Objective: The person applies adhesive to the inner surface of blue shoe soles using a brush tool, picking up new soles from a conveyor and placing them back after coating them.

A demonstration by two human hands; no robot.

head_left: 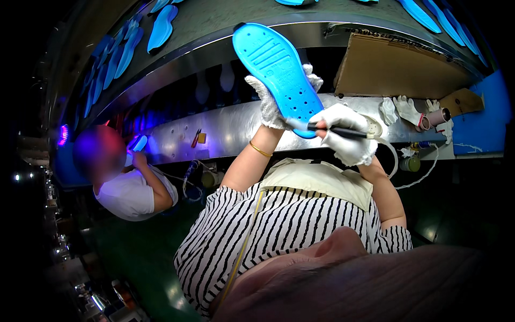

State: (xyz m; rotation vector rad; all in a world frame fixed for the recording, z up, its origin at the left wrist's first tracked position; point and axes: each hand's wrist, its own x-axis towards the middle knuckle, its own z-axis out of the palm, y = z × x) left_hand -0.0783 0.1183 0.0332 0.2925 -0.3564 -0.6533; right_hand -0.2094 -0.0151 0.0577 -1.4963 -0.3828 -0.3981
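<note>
A bright blue shoe sole (276, 67) with grooves and small holes stands tilted above the metal bench. My left hand (268, 104), in a white knitted glove, is wrapped round its near part, fingers showing at both edges. My right hand (343, 145), also in a white glove, is closed round a black-handled brush (348, 132). A pale tube (394, 153) runs from the handle's rear end. The blurred brush tip lies over the sole's near end; whether it touches cannot be told.
Across the far side runs a belt (225, 16) bearing several blue soles (162, 28). A cardboard sheet (399, 67) stands behind the bench (236, 121). At right lie white gloves (407, 111) and a thread spool (439, 116). A co-worker (134, 193) sits at left, holding a blue piece.
</note>
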